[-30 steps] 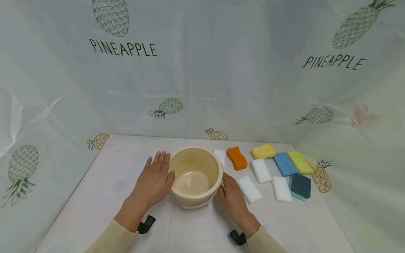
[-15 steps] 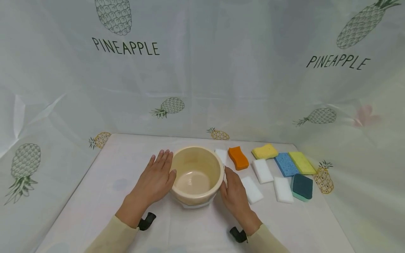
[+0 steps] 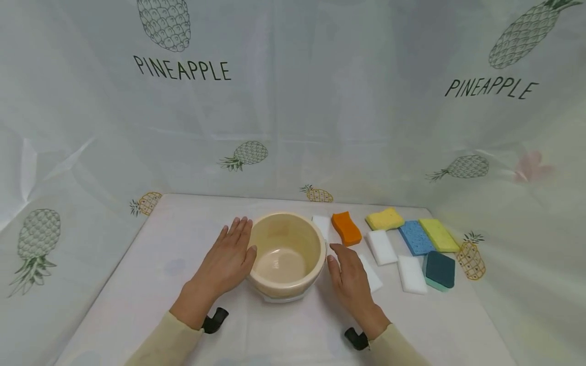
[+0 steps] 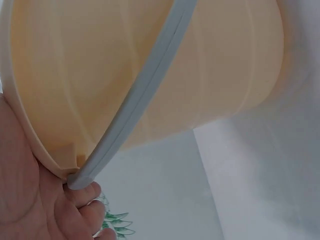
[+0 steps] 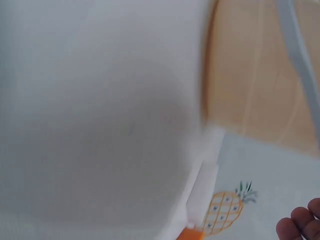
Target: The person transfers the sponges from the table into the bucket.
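- Cream bucket (image 3: 286,254) with a gray handle (image 4: 134,95): upright on the surface (image 3: 146,284), lower centre of the head view, its bare inner floor visible.
- Left hand (image 3: 225,259): fingers straight, touching the bucket's rim (image 3: 284,286).
- Right hand (image 3: 351,279): fingers loosely extended, just beside the bucket, apart from it.

I'm watching a cream bucket (image 3: 284,236), upright, mouth up, six o'clock on my head feed, grey handle (image 3: 282,299) hanging six-o'clock side.
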Motion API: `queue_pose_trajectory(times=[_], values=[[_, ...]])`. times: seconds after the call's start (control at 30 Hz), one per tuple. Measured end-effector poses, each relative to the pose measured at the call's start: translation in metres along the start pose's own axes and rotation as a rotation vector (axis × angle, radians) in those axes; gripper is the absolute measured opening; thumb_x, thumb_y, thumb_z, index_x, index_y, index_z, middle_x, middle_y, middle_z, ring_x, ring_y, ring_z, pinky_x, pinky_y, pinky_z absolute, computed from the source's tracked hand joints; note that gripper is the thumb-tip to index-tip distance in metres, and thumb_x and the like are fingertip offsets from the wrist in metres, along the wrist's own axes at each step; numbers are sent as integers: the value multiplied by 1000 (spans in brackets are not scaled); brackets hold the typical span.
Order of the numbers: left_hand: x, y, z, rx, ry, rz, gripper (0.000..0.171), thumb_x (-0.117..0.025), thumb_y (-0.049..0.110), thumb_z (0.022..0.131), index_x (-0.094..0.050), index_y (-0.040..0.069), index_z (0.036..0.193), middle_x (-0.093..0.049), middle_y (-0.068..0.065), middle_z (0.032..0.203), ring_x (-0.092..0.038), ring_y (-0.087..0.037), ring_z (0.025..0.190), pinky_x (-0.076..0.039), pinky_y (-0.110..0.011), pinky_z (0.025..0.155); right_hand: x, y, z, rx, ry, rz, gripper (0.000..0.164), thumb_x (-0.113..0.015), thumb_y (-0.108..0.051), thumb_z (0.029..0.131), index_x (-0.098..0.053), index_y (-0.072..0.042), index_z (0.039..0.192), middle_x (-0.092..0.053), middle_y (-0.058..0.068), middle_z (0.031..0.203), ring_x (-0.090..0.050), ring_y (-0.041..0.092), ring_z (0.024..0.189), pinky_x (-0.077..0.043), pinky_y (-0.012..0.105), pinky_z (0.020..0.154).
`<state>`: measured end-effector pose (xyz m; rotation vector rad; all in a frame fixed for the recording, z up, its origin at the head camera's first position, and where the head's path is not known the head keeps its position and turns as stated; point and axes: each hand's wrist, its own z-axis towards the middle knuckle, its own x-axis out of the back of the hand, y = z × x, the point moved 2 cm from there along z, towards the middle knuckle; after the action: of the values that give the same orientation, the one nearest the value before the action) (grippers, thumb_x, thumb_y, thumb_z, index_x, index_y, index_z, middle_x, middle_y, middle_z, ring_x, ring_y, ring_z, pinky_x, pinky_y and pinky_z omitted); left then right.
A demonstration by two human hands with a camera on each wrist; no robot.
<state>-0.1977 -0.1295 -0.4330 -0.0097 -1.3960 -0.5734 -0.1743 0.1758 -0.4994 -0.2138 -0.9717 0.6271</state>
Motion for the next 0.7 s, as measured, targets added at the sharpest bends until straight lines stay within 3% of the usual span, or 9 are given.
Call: queue_pose_trajectory(times=[0.17,0.3,0.47,0.7], values=[[-1,1,0,-7,5,-10,65,-44,30,111,-29,-6,163,-29,-23,171,-22,-38,161,-19,-56,132,0,21,15,3,37,-76,32,-68,-20,103,-64,3,125,-68,21,112,-64,36,103,-59,50,90],[0,2,0,-2,1,-14,65,-45,29,111,-29,-6,163,-30,-23,170,-22,-38,162,-19,-55,132,-5,33,33,15,38,-151,34,-73,-22,100,-61,6,116,-60,20,98,-56,36,89,-52,44,76],[-2,1,0,-3,1,-11,65,-45,29,111,-29,-6,163,-30,-23,170,-22,-38,161,-20,-55,132,-26,40,52,-41,-36,-254,44,-77,-24,96,-59,9,120,-61,27,110,-59,43,100,-56,52,86],[-2,1,-1,-9,6,-13,64,-44,28,111,-29,-7,163,-31,-24,170,-23,-39,161,-22,-56,131,-61,48,67,-26,-174,-451,30,-68,-9,99,-58,13,117,-60,28,104,-59,42,98,-56,50,85]])
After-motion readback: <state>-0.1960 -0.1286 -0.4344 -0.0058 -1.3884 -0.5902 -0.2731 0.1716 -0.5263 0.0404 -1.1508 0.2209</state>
